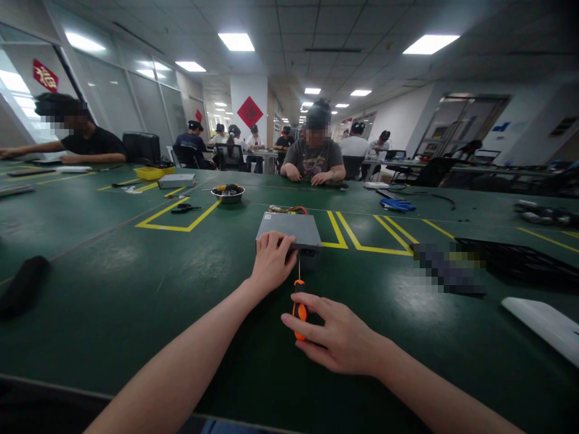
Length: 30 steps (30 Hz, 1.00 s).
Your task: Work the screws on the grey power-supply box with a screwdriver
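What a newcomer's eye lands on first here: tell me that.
Centre front, the left hand holds the near edge of a grey metal box on the green table. Just below, the right hand pinches an orange-handled screwdriver, its tip at the box's front face. Yellow tape lines run beside the box, and a person sits opposite.

- Setting: open-plan assembly workshop in an office-type building.
- Long counter [113, 283] under a green mat, bays marked in yellow tape [362, 241].
- Seated workers [314, 158] in rows at further counters.
- Parts bowl [228, 193] and yellow tray [154, 173] on the mat.
- Panel ceiling lights [236, 41], glass partitions [113, 90].
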Each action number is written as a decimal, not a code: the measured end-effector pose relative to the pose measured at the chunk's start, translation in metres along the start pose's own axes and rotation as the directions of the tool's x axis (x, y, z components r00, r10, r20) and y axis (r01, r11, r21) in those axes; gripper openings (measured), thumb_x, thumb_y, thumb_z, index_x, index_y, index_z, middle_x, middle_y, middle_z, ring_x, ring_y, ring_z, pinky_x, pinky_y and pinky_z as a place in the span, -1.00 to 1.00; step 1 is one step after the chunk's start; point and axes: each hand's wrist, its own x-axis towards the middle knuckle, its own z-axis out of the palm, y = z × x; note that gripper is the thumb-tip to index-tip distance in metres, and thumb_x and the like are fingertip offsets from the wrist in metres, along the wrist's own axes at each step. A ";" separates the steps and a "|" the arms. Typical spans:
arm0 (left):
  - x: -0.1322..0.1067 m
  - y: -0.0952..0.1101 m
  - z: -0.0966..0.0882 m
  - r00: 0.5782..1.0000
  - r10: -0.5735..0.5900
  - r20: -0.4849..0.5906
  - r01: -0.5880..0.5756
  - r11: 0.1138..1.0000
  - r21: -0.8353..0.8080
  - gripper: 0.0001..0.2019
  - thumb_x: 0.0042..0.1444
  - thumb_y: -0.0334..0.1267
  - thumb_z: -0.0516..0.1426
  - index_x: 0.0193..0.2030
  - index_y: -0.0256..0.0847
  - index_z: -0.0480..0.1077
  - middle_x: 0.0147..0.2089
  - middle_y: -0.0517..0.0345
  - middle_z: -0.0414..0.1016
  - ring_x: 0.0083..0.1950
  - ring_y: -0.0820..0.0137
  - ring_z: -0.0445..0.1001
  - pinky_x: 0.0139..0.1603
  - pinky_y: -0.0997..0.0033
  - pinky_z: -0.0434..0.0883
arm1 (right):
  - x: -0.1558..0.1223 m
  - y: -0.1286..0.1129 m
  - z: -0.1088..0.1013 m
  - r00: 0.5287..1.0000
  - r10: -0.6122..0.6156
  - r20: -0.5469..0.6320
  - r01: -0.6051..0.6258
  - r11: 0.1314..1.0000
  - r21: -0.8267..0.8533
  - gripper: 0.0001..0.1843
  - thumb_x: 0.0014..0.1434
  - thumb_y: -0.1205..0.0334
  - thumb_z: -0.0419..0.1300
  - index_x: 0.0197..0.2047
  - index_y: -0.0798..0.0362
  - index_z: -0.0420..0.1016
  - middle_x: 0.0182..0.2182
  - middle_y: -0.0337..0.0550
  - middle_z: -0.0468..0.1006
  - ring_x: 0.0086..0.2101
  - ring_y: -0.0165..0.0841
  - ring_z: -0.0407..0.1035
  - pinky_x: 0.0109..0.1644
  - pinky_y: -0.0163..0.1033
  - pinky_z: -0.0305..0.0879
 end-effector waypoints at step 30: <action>0.000 -0.001 0.001 1.000 0.013 -0.011 -0.013 1.000 -0.008 -0.75 0.09 -0.22 0.06 -0.07 -0.17 0.32 -0.13 0.02 0.22 -0.06 0.21 0.16 -0.03 0.18 0.19 | 0.001 0.004 0.002 0.981 -0.032 -0.191 0.018 0.997 -0.075 -0.68 0.17 0.11 0.10 -0.08 0.13 0.30 -0.14 0.13 0.46 -0.27 -0.29 0.43 -0.33 -0.25 0.39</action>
